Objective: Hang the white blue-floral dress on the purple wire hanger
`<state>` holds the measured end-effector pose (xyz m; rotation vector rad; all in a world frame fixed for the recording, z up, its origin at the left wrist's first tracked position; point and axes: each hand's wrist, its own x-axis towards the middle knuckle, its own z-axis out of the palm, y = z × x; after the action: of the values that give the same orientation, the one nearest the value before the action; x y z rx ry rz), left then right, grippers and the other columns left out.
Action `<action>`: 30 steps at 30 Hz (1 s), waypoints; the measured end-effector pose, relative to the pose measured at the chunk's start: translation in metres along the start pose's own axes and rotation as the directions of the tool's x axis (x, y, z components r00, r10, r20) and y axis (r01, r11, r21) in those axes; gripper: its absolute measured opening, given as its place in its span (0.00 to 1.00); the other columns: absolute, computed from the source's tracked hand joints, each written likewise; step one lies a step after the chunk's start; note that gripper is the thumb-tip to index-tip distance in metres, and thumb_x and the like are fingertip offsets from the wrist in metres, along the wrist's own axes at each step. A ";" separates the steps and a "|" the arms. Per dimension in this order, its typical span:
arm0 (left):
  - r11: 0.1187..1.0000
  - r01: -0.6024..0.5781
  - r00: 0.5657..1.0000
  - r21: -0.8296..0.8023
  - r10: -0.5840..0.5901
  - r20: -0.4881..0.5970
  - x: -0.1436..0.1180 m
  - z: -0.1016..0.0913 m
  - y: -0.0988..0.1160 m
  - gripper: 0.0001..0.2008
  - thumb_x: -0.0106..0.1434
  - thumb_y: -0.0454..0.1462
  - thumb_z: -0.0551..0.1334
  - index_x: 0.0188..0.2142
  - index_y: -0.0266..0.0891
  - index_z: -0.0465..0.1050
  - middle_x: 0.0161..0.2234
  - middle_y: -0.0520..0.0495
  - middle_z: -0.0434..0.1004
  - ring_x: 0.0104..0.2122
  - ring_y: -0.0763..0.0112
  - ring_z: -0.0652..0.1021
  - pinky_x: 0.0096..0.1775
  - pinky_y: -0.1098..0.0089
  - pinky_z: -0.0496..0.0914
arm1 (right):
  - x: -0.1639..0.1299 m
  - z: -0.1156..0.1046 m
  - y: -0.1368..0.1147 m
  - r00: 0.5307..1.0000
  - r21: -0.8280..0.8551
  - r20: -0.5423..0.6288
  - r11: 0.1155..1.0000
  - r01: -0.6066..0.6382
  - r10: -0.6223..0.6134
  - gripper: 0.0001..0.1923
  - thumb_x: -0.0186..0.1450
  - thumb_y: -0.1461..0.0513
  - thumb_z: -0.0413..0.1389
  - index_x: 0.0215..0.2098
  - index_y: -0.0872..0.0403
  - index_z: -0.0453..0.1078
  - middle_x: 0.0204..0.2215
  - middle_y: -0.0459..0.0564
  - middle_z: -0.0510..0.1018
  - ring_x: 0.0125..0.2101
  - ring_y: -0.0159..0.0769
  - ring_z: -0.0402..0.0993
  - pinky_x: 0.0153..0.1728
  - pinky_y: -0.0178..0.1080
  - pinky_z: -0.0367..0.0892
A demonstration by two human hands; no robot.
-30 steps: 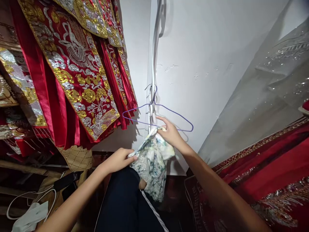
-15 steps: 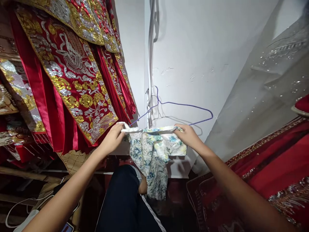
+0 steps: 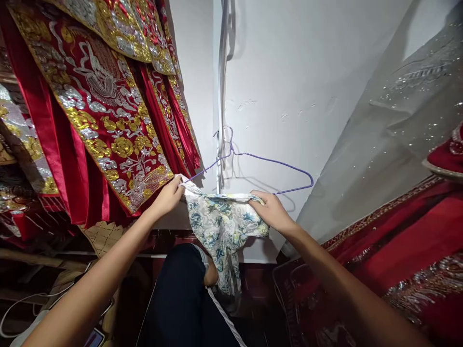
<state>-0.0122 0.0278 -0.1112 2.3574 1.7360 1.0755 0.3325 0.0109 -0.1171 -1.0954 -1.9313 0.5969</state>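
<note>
A white garment with a blue, green and yellow floral print point(image 3: 222, 221) hangs down between my two hands. My left hand point(image 3: 170, 195) pinches its upper left corner, close against the left arm of a purple wire hanger point(image 3: 273, 161). My right hand point(image 3: 269, 208) grips the top edge on the right, fingers partly hidden by the cloth. The hanger's hook sits at a white vertical strip point(image 3: 219, 86) by the wall. Its left end reaches the garment at my left hand; its right end sticks out bare beyond my right hand.
Red costumes with gold and silver embroidery point(image 3: 108, 115) hang at the left. Translucent sequined fabric point(image 3: 383, 135) and red beaded fabric point(image 3: 415, 231) fill the right. The white wall point(image 3: 289, 58) stands ahead. My dark-trousered leg point(image 3: 177, 294) is below, with white cables point(image 3: 32, 296) at lower left.
The garment's left corner has risen over the hanger's left end with my left hand. My right hand has shifted slightly left and down. The whole view has moved a little.
</note>
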 end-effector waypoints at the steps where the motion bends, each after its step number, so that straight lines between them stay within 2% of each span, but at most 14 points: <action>1: 1.000 -0.011 1.000 -0.018 0.011 -0.026 0.001 -0.002 0.003 0.14 0.68 0.39 0.49 0.47 0.39 0.69 0.52 0.39 0.75 0.53 0.56 0.75 0.54 0.58 0.68 | -0.002 0.004 -0.001 1.000 0.010 0.023 1.000 0.000 0.000 0.10 0.65 0.58 0.51 0.28 0.53 0.68 0.26 0.44 0.71 0.28 0.34 0.65 0.28 0.34 0.57; 4: 0.998 -0.054 0.994 -0.032 0.051 -0.096 0.008 -0.004 0.012 0.16 0.69 0.38 0.49 0.50 0.38 0.70 0.57 0.39 0.73 0.56 0.55 0.73 0.57 0.57 0.66 | -0.004 0.018 -0.002 0.998 0.047 0.062 0.999 0.015 -0.018 0.08 0.64 0.59 0.51 0.32 0.53 0.70 0.30 0.45 0.75 0.31 0.36 0.69 0.31 0.35 0.61; 7: 0.990 -0.138 0.984 -0.033 0.133 -0.120 0.021 -0.003 0.022 0.17 0.69 0.35 0.50 0.53 0.39 0.70 0.58 0.41 0.72 0.55 0.58 0.73 0.58 0.57 0.66 | -0.001 0.031 -0.003 0.996 0.073 0.075 0.997 0.032 -0.038 0.10 0.64 0.60 0.50 0.35 0.52 0.73 0.31 0.45 0.76 0.33 0.37 0.71 0.32 0.35 0.62; 12: 0.973 -0.223 0.969 -0.057 0.215 -0.117 0.038 0.000 0.033 0.18 0.68 0.32 0.51 0.53 0.39 0.71 0.50 0.43 0.79 0.48 0.61 0.77 0.53 0.61 0.70 | -0.001 0.037 -0.006 0.997 0.064 0.060 0.997 0.046 -0.050 0.16 0.62 0.62 0.50 0.46 0.52 0.75 0.33 0.48 0.78 0.36 0.40 0.73 0.35 0.36 0.66; 14: 0.971 -0.229 0.971 -0.073 0.222 -0.091 0.041 -0.002 0.032 0.16 0.68 0.33 0.50 0.50 0.39 0.73 0.45 0.43 0.80 0.45 0.62 0.78 0.51 0.62 0.70 | -0.005 0.028 -0.009 0.998 0.007 -0.042 0.999 0.039 -0.038 0.25 0.61 0.63 0.52 0.57 0.50 0.70 0.36 0.49 0.79 0.35 0.40 0.74 0.35 0.37 0.67; 15: 0.971 -0.228 0.972 -0.069 0.223 -0.074 0.042 -0.004 0.031 0.16 0.68 0.33 0.50 0.50 0.39 0.73 0.44 0.43 0.80 0.44 0.62 0.78 0.51 0.63 0.70 | -0.007 0.019 -0.011 0.992 -0.032 -0.127 0.999 0.020 -0.024 0.31 0.60 0.63 0.53 0.63 0.49 0.64 0.36 0.49 0.79 0.34 0.39 0.74 0.34 0.37 0.67; 17: 0.974 -0.224 0.974 -0.038 0.223 -0.033 0.045 -0.010 0.028 0.16 0.67 0.34 0.51 0.49 0.39 0.73 0.44 0.43 0.79 0.44 0.61 0.78 0.50 0.63 0.70 | -0.009 -0.003 -0.012 0.947 -0.100 -0.322 0.994 -0.043 0.008 0.41 0.59 0.63 0.56 0.70 0.48 0.52 0.34 0.48 0.79 0.29 0.38 0.73 0.31 0.37 0.67; 18: 0.973 -0.229 0.973 -0.021 0.229 -0.011 0.046 -0.014 0.028 0.16 0.67 0.34 0.51 0.49 0.39 0.73 0.44 0.42 0.79 0.44 0.61 0.77 0.49 0.63 0.70 | -0.009 -0.017 -0.011 0.916 -0.123 -0.399 0.989 -0.078 0.022 0.42 0.58 0.62 0.57 0.70 0.50 0.52 0.32 0.48 0.79 0.27 0.38 0.72 0.29 0.37 0.66; 20: 0.967 -0.256 0.966 0.006 0.256 0.028 0.047 -0.021 0.028 0.16 0.67 0.36 0.51 0.49 0.39 0.73 0.43 0.41 0.77 0.43 0.60 0.77 0.48 0.63 0.70 | -0.005 -0.045 -0.008 0.895 -0.152 -0.443 0.978 -0.141 0.060 0.35 0.57 0.60 0.59 0.64 0.54 0.64 0.29 0.49 0.79 0.25 0.38 0.71 0.26 0.37 0.65; 22: 0.962 -0.272 0.962 0.024 0.271 0.030 0.046 -0.025 0.028 0.16 0.68 0.37 0.51 0.48 0.39 0.73 0.43 0.41 0.75 0.43 0.60 0.76 0.47 0.63 0.70 | 0.000 -0.072 -0.005 0.930 -0.128 -0.341 0.974 -0.188 0.135 0.22 0.56 0.57 0.61 0.48 0.56 0.77 0.28 0.51 0.79 0.26 0.39 0.72 0.25 0.37 0.65; 24: 0.969 -0.246 0.969 0.031 0.247 -0.026 0.044 -0.028 0.027 0.16 0.69 0.39 0.50 0.49 0.39 0.73 0.45 0.40 0.73 0.44 0.60 0.75 0.47 0.63 0.69 | 0.004 -0.092 -0.007 0.963 -0.001 -0.124 0.970 -0.242 0.240 0.15 0.54 0.54 0.64 0.35 0.56 0.80 0.27 0.52 0.80 0.26 0.41 0.74 0.25 0.38 0.67; 27: 0.989 -0.147 0.979 -0.016 0.143 -0.148 0.041 -0.029 0.028 0.18 0.71 0.44 0.48 0.50 0.39 0.71 0.47 0.40 0.73 0.47 0.59 0.74 0.50 0.62 0.67 | 0.009 -0.104 -0.023 0.931 0.281 0.193 0.892 -0.354 0.309 0.19 0.51 0.49 0.66 0.32 0.55 0.79 0.27 0.54 0.81 0.26 0.45 0.76 0.25 0.42 0.70; 28: 0.993 -0.104 0.981 -0.050 0.094 -0.170 0.041 -0.029 0.029 0.19 0.71 0.46 0.48 0.50 0.39 0.70 0.47 0.41 0.74 0.46 0.59 0.74 0.50 0.62 0.67 | 0.012 -0.101 -0.031 0.924 0.356 0.240 0.858 -0.370 0.299 0.21 0.51 0.47 0.66 0.33 0.55 0.79 0.27 0.54 0.81 0.26 0.45 0.77 0.25 0.43 0.71; 30: 0.992 -0.038 0.985 -0.121 0.017 -0.171 0.042 -0.030 0.035 0.21 0.72 0.49 0.46 0.49 0.38 0.69 0.44 0.43 0.76 0.43 0.61 0.75 0.48 0.63 0.68 | 0.019 -0.088 -0.045 0.930 0.450 0.252 0.819 -0.356 0.266 0.25 0.55 0.42 0.62 0.34 0.55 0.78 0.27 0.55 0.81 0.27 0.46 0.77 0.28 0.45 0.73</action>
<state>0.0068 0.0393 -0.0534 2.2824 1.6358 1.3823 0.3789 0.0048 -0.0280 -1.0525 -1.6090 1.3312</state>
